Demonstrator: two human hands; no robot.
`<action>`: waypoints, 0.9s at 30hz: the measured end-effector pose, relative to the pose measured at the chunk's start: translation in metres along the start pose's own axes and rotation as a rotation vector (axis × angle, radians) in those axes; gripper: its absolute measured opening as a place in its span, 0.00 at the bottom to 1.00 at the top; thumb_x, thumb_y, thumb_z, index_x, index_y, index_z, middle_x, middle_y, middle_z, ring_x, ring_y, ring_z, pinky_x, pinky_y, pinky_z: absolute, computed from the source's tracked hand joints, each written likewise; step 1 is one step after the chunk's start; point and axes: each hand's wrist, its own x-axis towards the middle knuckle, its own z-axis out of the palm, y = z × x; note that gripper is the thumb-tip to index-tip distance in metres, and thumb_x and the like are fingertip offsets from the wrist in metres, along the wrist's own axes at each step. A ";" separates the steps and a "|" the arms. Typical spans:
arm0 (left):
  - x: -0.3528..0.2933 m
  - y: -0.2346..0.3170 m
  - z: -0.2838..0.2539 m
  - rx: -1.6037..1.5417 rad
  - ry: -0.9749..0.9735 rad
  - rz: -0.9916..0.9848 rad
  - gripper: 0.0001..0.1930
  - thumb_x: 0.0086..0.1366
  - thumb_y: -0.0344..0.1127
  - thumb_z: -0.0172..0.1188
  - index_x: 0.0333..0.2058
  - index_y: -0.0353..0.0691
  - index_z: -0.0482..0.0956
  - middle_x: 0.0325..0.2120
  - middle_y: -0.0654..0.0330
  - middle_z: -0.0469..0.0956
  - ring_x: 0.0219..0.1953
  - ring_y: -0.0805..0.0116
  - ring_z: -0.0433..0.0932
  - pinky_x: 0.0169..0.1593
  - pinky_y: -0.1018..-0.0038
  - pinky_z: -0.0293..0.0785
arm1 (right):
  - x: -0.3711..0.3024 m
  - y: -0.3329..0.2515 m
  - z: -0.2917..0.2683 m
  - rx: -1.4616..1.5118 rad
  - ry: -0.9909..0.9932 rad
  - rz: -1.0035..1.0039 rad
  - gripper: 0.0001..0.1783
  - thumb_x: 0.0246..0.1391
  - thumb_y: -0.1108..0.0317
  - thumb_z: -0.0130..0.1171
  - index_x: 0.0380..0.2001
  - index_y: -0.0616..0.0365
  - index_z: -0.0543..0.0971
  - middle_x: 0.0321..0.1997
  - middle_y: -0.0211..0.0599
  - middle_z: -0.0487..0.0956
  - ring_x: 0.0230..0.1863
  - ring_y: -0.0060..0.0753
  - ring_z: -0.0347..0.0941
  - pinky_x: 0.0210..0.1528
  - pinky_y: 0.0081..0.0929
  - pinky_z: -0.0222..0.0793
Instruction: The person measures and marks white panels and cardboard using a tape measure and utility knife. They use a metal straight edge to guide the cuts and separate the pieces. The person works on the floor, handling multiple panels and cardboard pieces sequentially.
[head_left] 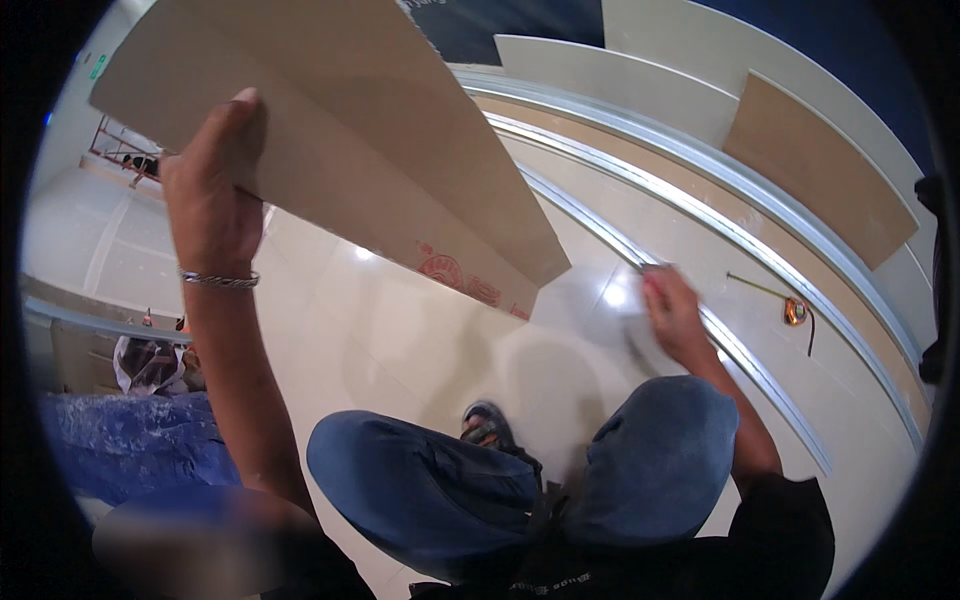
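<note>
A large brown paper-faced piece of plasterboard [330, 130] is held up at a tilt in front of me, bent along a lengthwise crease, with red print near its lower corner. My left hand [215, 180] is closed on its left edge, thumb on the brown face and fingers hidden behind. My right hand [675, 310], slightly blurred, is low over the floor beside a thin metal channel [755, 370]. Its fingers are curled round something small with a bit of red showing, too blurred to name. The board and the right hand are apart.
Long metal channels [640, 165] curve across the floor at right, with plasterboard sheets [820, 160] behind them. A tape measure [795, 311] lies partly pulled out. At left are a blue dusty sheet [140, 445] and a plastic bag [150, 365]. My sandalled foot [487, 425] stands on the tiles.
</note>
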 end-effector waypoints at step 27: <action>-0.025 0.015 0.007 0.011 0.081 0.068 0.12 0.68 0.30 0.70 0.46 0.27 0.86 0.45 0.50 0.87 0.50 0.59 0.87 0.60 0.66 0.81 | 0.116 -0.210 0.077 0.139 -0.008 -0.388 0.15 0.69 0.67 0.66 0.53 0.64 0.81 0.38 0.56 0.86 0.38 0.61 0.86 0.39 0.42 0.82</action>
